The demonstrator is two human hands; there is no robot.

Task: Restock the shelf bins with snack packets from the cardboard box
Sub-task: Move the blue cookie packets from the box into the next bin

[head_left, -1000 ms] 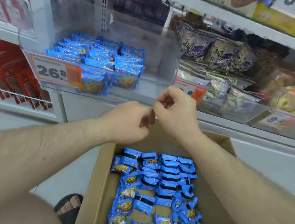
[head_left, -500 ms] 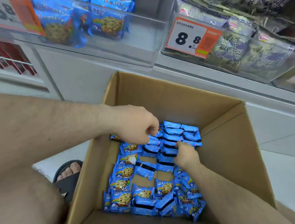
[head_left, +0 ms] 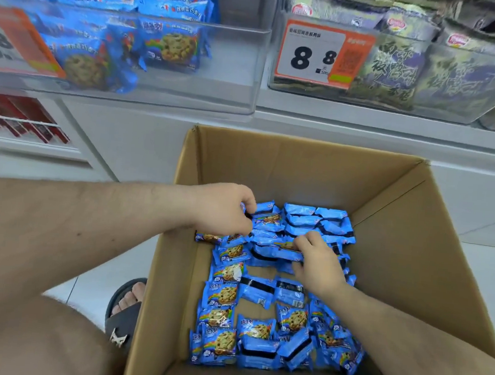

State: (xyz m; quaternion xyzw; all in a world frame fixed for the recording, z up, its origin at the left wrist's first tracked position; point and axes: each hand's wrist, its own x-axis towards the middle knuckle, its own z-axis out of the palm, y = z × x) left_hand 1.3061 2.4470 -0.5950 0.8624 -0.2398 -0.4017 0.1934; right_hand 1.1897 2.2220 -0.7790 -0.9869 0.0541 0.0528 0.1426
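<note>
Both hands have dropped from in front of the shelf bins into the cardboard box, and the view now tilts down after them, so a fresh pickup looks to be starting. At centre left, the left hand curls its fingers over blue snack packets at the far left of the heap; its grip seems to pinch one, though the fingertips are partly hidden. Just right of centre, the right hand grips packets in the far middle rows, fingers bent round their edges. At upper left, the clear bin holding matching packets has bare room on its right side.
</note>
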